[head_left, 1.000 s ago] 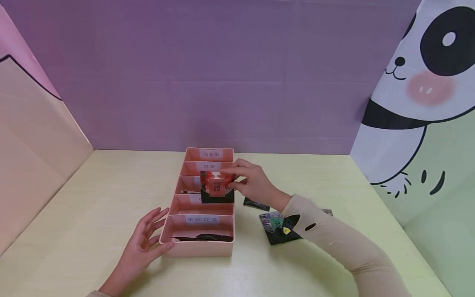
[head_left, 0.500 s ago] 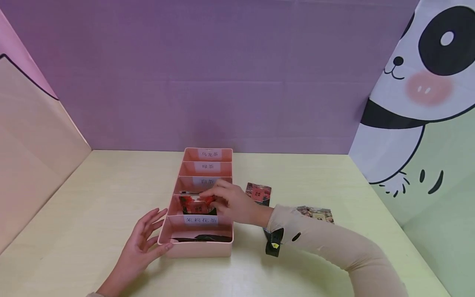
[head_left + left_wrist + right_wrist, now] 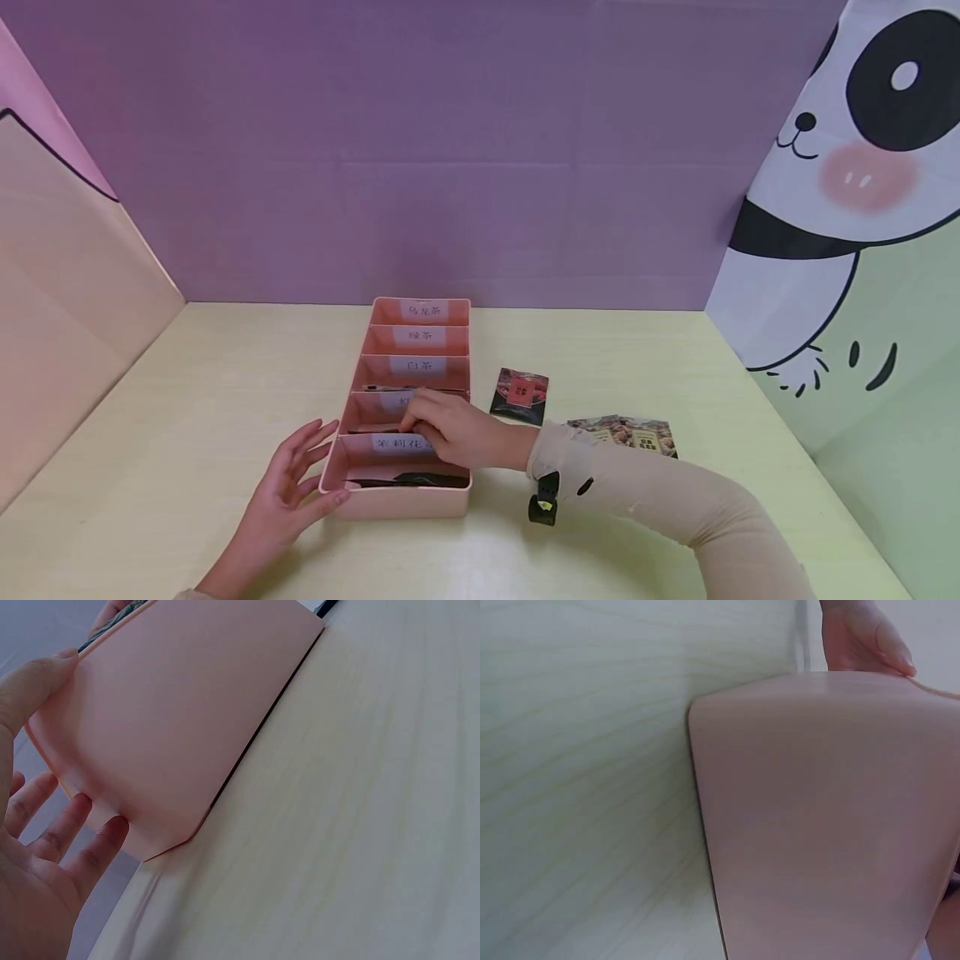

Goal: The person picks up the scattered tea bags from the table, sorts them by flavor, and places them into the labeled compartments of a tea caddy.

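A long pink divided box [image 3: 405,503] with labelled compartments stands on the table. My left hand [image 3: 288,483] holds its front left corner, thumb at the front rim and fingers along the side, as the left wrist view also shows [image 3: 45,862]. My right hand [image 3: 457,429] reaches into the second compartment from the front, fingertips curled at the upper edge of a tea packet [image 3: 369,431]. Most of that packet is hidden by the divider and fingers. Dark tea packets [image 3: 427,480] lie in the front compartment. The right wrist view mostly shows the box's wall [image 3: 825,817].
Right of the box, a red and black tea packet [image 3: 520,396] lies on the table [image 3: 187,400]. More packets [image 3: 645,437] with pale labels lie partly under the right sleeve [image 3: 637,475]. A purple backdrop [image 3: 450,150] rises behind.
My right hand has brought the red tea packet from above the box toward me and down into the second compartment from the front. The left hand has stayed at the corner.
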`<control>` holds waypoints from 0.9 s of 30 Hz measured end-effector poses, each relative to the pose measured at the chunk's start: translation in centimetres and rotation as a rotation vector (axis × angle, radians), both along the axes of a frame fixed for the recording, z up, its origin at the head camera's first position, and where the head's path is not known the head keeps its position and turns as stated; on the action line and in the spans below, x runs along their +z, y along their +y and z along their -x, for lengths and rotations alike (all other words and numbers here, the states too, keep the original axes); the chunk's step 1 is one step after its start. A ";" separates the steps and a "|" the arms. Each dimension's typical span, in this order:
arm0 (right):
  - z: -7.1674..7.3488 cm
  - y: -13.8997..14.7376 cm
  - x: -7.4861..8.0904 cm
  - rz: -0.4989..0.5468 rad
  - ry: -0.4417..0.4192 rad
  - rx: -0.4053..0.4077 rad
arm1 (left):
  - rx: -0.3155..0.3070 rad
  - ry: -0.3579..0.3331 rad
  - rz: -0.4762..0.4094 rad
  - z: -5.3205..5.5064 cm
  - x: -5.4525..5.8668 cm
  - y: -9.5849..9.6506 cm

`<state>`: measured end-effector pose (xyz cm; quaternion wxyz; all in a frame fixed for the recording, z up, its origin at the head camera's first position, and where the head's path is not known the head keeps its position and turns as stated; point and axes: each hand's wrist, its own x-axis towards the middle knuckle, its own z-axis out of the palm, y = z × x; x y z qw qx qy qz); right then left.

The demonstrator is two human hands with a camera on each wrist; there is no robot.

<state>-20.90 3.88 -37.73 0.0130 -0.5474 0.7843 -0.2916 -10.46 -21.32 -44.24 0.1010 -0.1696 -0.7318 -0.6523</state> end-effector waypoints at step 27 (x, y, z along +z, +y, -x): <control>1.1 3.0 1.6 -0.001 0.031 -0.029 | 0.009 -0.005 0.013 -0.1 0.1 0.0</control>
